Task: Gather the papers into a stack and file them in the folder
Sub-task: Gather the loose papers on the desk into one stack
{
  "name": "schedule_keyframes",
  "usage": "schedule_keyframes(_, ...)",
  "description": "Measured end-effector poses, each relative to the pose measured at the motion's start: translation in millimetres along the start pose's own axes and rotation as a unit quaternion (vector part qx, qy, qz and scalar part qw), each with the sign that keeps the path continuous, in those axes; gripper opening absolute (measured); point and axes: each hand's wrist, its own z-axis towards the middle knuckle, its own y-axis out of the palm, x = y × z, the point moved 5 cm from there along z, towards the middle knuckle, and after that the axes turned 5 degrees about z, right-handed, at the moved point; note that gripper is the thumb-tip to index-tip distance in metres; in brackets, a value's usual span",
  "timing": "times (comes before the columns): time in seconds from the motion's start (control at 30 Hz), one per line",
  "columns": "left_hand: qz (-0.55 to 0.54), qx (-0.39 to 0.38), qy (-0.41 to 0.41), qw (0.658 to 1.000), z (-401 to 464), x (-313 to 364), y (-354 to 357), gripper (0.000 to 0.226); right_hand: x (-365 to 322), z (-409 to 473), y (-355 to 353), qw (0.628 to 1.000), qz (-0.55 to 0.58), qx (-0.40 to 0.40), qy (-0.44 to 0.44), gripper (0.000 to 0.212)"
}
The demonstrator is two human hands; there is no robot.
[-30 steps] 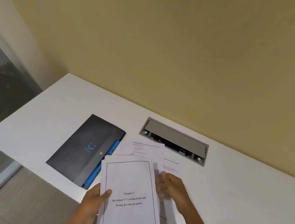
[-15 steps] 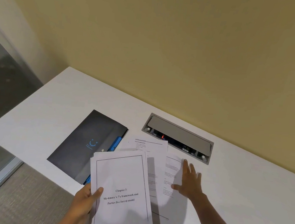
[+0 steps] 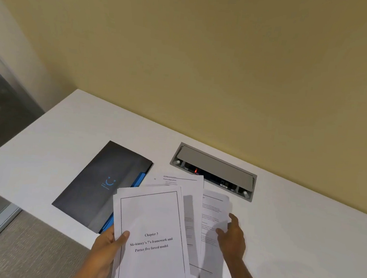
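Note:
My left hand (image 3: 107, 246) grips a small stack of papers (image 3: 152, 229) by its left edge, thumb on the top sheet titled "Chapter 3", held above the table. Under and to the right of it lie loose printed sheets: one (image 3: 187, 183) in the middle and one (image 3: 213, 210) at the right. My right hand (image 3: 231, 238) rests on that right sheet, fingers curled at its edge, which lifts slightly. A dark grey folder (image 3: 98, 187) with a blue smiley mark and blue inner edge lies closed on the white table (image 3: 62, 141), left of the papers.
A grey cable hatch (image 3: 214, 169) is set into the table behind the papers, near the yellow wall. The table's front edge runs diagonally at the left, with grey carpet and a glass panel below it.
My right hand has moved from flat on the right sheet to its edge, curling its fingers there. The held stack has shifted slightly left and up.

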Motion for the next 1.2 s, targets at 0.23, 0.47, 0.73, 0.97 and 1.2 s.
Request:
schedule_keyframes(0.23,-0.011,-0.026,-0.002,1.000,8.4,0.9,-3.7,0.030,8.4,-13.7,-76.8,0.996,-0.014,0.092,-0.008,0.007)
schedule_keyframes(0.47,-0.023,-0.048,0.002,0.999,6.7,12.7,4.8,0.029,3.9,-23.5,-161.6,0.979,-0.030,0.193,-0.057,0.017)
schedule_keyframes(0.73,-0.039,-0.086,-0.003,0.996,-1.4,25.4,21.0,0.031,-38.7,-44.4,-177.6,0.981,0.112,0.096,-0.123,0.007)
schedule_keyframes(0.97,-0.016,-0.100,-0.012,0.995,-12.8,34.2,30.2,0.027,-59.3,-66.7,-99.5,0.937,0.317,-0.139,-0.050,0.021)
schedule_keyframes(1.2,-0.001,-0.114,-0.039,0.993,-23.2,31.0,29.9,0.025,-69.0,-88.5,-47.3,0.911,0.347,-0.221,-0.024,0.023)
